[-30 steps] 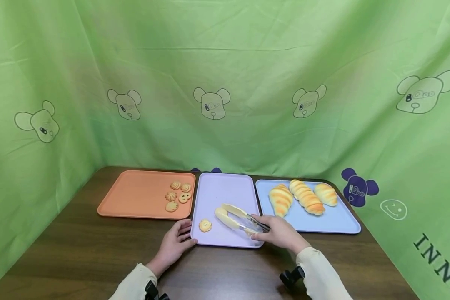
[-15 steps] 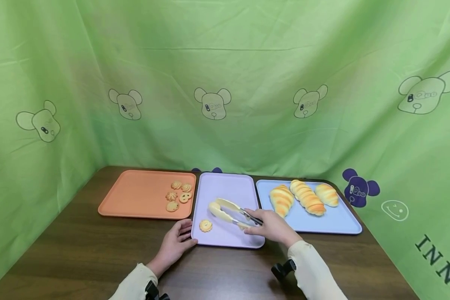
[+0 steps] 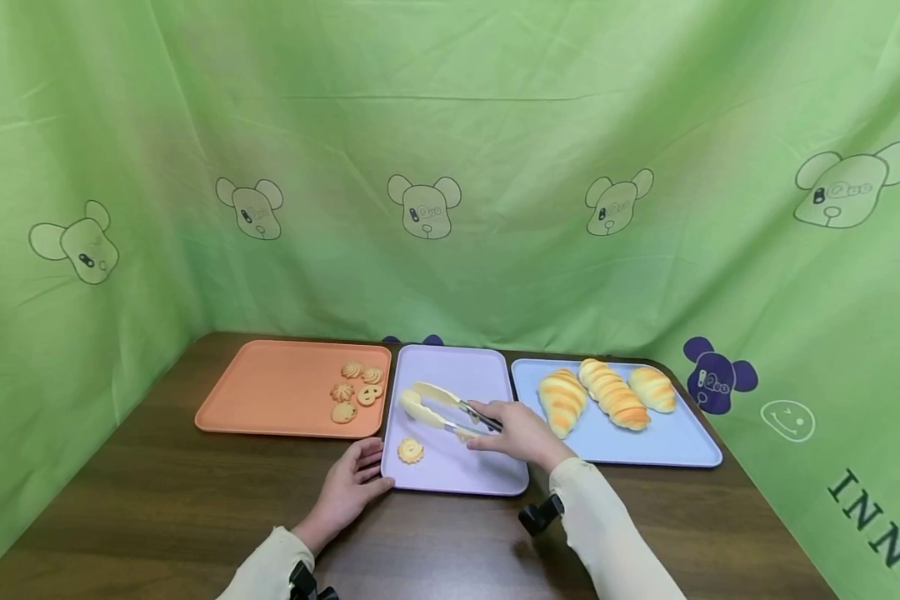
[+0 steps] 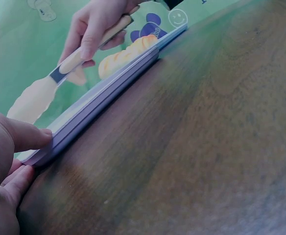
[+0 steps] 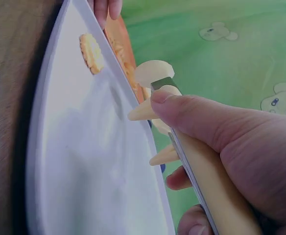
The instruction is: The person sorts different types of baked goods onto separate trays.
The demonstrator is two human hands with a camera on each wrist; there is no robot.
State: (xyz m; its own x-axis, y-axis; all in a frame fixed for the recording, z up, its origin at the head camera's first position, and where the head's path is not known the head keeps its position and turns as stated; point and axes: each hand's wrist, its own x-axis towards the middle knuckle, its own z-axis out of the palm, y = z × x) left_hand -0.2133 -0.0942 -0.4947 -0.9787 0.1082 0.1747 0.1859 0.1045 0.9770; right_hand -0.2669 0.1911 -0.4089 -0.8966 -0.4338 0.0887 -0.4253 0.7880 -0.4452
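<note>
My right hand (image 3: 513, 433) holds a pair of tongs (image 3: 427, 408) with cream tips and dark handles above the lilac tray (image 3: 450, 362). The tong tips are spread apart with nothing between them. A round scalloped cookie (image 3: 410, 451) lies at the tray's near left, just in front of the tips. At that tray's near left corner, my left hand (image 3: 348, 487) holds the edge. Its thumb (image 4: 33, 137) lies on the rim in the left wrist view, with fingers at the corner. In the right wrist view, my thumb presses along the tongs' handle (image 5: 202, 171).
On the left, an orange tray (image 3: 270, 387) bears several cookies (image 3: 342, 392) near its right side. To the right, a blue tray (image 3: 667, 446) carries a cone-shaped bread (image 3: 562, 400), a long striped bread (image 3: 613, 396) and a rounded bread (image 3: 652, 388). A green curtain (image 3: 450, 283) hangs behind.
My right hand has moved left and slightly away from me with the tongs, carrying their spread tips over the tray's left part, behind the single cookie. My left hand has stayed in place.
</note>
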